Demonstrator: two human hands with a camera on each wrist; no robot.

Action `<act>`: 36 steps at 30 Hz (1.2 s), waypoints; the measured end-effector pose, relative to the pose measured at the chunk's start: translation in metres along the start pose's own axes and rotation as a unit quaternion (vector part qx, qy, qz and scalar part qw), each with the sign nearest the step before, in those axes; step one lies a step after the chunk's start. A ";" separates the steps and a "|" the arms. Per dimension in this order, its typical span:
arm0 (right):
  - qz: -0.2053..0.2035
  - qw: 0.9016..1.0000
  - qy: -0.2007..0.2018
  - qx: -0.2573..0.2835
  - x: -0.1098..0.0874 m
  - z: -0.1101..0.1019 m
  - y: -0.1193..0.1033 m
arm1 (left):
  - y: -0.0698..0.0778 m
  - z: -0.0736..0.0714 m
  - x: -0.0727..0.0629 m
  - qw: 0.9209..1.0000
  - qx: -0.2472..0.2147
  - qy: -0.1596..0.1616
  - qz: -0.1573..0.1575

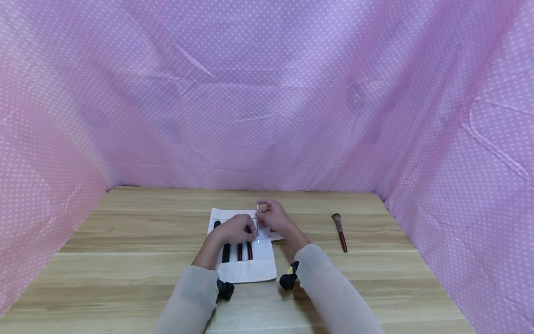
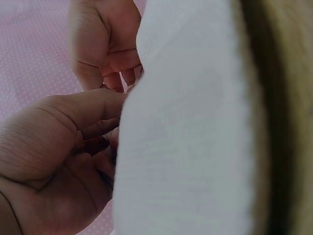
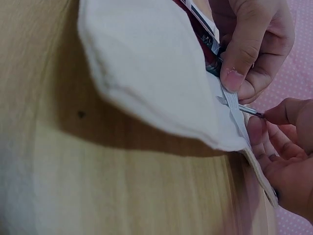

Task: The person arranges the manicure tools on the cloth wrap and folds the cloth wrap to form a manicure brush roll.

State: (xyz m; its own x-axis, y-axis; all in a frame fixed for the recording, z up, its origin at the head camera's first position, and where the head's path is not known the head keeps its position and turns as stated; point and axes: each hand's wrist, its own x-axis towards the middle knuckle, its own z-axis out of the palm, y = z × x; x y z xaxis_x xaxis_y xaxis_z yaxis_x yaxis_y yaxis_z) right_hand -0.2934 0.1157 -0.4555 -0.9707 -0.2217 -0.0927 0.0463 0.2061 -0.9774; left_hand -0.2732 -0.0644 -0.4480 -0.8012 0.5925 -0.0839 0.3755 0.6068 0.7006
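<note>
the thin silver tool (image 1: 258, 221) is between the two hands, over the right part of an opened white cloth pouch (image 1: 246, 272) on the counter (image 1: 137, 260). the right hand (image 1: 274, 217) pinches it near one end, between thumb and fingers. in the right wrist view its other end meets the elastic strap (image 3: 235, 115) of the pouch, with the tip showing past the strap's far edge. the left hand (image 1: 238, 229) is just beside it, the thumb pressed on the strap and the fingers curled behind, so the strap is held in a narrow pinch.

both forearms come in from the near edge and slant inward, in pale sleeves (image 1: 333, 297). the left hand lies across the middle of the pouch, back of the hand upward, fingers bent toward the right. the right hand sits a little farther from the body, at the pouch's far right part, its fingers turned toward the left.

below the left hand, a black item (image 1: 226, 253) and two red handles (image 1: 239, 252) stand side by side in the pouch, their lower ends at its near pocket. well apart to the right, a makeup brush (image 1: 340, 233) lies on the counter, bristles away from the person.
</note>
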 end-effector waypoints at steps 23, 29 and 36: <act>0.002 1.000 0.003 -0.012 -0.002 -0.004 0.002 | -0.001 -0.001 0.000 1.000 -0.002 -0.003 -0.016; 0.015 1.000 0.006 -0.021 -0.002 -0.006 0.004 | 0.000 -0.001 0.001 1.000 -0.003 -0.005 -0.015; 0.010 0.997 -0.005 -0.078 -0.003 -0.009 0.004 | 0.001 -0.002 0.000 1.000 -0.002 -0.005 -0.014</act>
State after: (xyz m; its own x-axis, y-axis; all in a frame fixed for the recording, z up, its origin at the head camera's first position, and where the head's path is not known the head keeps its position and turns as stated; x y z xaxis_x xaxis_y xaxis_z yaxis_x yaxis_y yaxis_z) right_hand -0.2925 0.1257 -0.4578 -0.9673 -0.2258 -0.1154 0.0284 0.3560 -0.9341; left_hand -0.2740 -0.0648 -0.4464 -0.8068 0.5803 -0.1115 0.3501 0.6215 0.7008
